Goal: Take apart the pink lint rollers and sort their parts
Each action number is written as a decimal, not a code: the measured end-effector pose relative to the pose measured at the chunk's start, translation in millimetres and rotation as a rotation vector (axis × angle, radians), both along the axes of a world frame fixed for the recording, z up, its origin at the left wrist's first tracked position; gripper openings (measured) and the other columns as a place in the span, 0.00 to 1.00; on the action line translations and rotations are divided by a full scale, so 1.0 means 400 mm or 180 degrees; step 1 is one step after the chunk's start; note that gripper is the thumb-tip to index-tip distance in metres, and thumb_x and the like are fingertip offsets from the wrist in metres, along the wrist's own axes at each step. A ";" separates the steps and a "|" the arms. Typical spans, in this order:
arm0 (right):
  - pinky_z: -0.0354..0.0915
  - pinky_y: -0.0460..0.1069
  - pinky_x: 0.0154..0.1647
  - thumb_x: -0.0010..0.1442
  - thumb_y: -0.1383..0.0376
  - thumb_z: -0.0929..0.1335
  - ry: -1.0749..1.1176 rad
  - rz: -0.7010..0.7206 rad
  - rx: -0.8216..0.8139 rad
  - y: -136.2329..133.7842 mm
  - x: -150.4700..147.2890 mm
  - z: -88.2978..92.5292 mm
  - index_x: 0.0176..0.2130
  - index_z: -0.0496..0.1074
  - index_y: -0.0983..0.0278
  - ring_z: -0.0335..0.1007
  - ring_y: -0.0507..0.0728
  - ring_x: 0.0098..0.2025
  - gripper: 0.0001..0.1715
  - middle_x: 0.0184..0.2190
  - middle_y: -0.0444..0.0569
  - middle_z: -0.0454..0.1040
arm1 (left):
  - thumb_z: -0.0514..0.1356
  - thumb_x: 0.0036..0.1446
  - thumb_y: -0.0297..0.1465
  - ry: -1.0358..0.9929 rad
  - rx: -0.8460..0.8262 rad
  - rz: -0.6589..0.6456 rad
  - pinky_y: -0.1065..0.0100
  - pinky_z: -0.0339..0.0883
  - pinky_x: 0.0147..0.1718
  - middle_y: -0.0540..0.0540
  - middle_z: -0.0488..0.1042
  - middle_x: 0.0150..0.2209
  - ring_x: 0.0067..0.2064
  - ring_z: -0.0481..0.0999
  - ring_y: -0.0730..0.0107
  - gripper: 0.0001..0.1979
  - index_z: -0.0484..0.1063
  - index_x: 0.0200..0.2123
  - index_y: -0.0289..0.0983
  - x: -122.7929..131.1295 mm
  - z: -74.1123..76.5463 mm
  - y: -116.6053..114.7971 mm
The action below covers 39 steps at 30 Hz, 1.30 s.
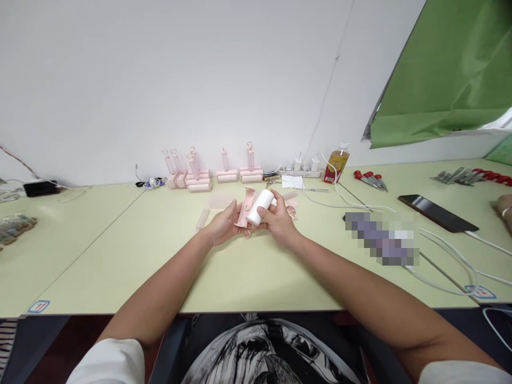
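Note:
My left hand point(221, 225) grips a pink plastic holder point(245, 209) above the pale green table point(132, 256). My right hand point(280, 220) is closed on a white paper roll point(260, 206), which lies against the holder. Both hands meet at the table's middle, a little above its surface. More pink loose parts point(290, 204) lie just behind my right hand, and a pale handle piece point(202, 218) lies left of my left hand.
Several assembled pink rollers point(199, 177) stand along the wall. A power strip point(301, 172), a bottle point(336, 164), red-handled tools point(370, 180), a phone point(438, 213) and white cables point(448, 250) fill the right side. Another person's hand point(504, 209) shows at the far right edge.

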State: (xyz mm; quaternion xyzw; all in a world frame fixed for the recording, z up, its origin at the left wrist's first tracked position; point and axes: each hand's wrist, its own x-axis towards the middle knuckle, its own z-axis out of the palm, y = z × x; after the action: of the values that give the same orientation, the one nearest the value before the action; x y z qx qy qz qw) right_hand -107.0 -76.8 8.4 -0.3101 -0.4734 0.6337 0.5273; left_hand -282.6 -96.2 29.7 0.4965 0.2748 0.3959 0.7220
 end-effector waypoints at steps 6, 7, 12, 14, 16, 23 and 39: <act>0.78 0.58 0.33 0.49 0.56 0.75 -0.0033 -0.0150 0.0000 0.003 -0.003 -0.006 0.59 0.51 0.53 0.75 0.58 0.36 0.46 0.44 0.47 0.73 | 0.46 0.67 0.44 -0.0185 -0.0198 0.0189 0.59 0.68 0.34 0.35 0.75 0.42 0.35 0.75 0.59 0.26 0.71 0.51 0.31 0.007 -0.010 0.005; 0.78 0.58 0.34 0.49 0.56 0.75 -0.0035 -0.0164 0.0012 0.003 -0.003 -0.007 0.58 0.51 0.53 0.75 0.57 0.36 0.45 0.44 0.46 0.73 | 0.46 0.67 0.45 -0.0200 -0.0220 0.0199 0.59 0.68 0.34 0.34 0.75 0.43 0.35 0.76 0.59 0.26 0.71 0.51 0.31 0.007 -0.012 0.006; 0.77 0.58 0.34 0.49 0.56 0.75 -0.0014 -0.0133 -0.0005 0.006 -0.001 -0.008 0.59 0.51 0.52 0.75 0.58 0.37 0.46 0.47 0.48 0.71 | 0.48 0.66 0.45 -0.0217 -0.0254 0.0347 0.60 0.69 0.33 0.35 0.72 0.49 0.36 0.76 0.60 0.24 0.71 0.51 0.34 0.007 -0.016 0.005; 0.77 0.59 0.35 0.48 0.56 0.76 -0.0049 -0.0108 0.0050 0.007 0.001 -0.009 0.60 0.49 0.52 0.74 0.58 0.39 0.48 0.49 0.49 0.71 | 0.49 0.66 0.45 -0.0185 -0.0244 0.0402 0.61 0.70 0.32 0.36 0.71 0.51 0.37 0.76 0.61 0.23 0.71 0.51 0.35 0.009 -0.018 0.006; 0.77 0.59 0.35 0.48 0.57 0.75 -0.0128 -0.0085 0.0147 0.009 0.002 -0.012 0.62 0.48 0.51 0.74 0.60 0.42 0.51 0.51 0.51 0.70 | 0.50 0.65 0.46 -0.0163 -0.0233 0.0470 0.61 0.70 0.32 0.36 0.70 0.51 0.38 0.76 0.60 0.23 0.71 0.51 0.36 0.011 -0.018 0.005; 0.75 0.59 0.43 0.52 0.59 0.73 -0.0203 -0.0005 0.0622 0.001 -0.003 -0.023 0.69 0.35 0.52 0.71 0.62 0.52 0.60 0.58 0.56 0.67 | 0.53 0.65 0.43 -0.0284 -0.0063 0.0443 0.64 0.70 0.28 0.39 0.70 0.48 0.34 0.74 0.66 0.21 0.70 0.53 0.37 0.025 0.001 -0.013; 0.69 0.51 0.22 0.52 0.61 0.67 -0.0330 0.0090 -0.0074 0.001 0.005 0.010 0.67 0.46 0.53 0.70 0.56 0.28 0.49 0.44 0.48 0.73 | 0.61 0.57 0.46 0.0856 0.0859 0.1380 0.65 0.74 0.27 0.50 0.72 0.32 0.28 0.76 0.68 0.45 0.41 0.69 0.39 0.043 -0.039 -0.017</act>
State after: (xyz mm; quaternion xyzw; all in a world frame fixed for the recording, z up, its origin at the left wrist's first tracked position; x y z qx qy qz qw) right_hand -104.8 -76.6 12.2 -0.3420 -0.4970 0.6297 0.4894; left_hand -265.2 -102.9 14.2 0.5658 0.4126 0.5046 0.5050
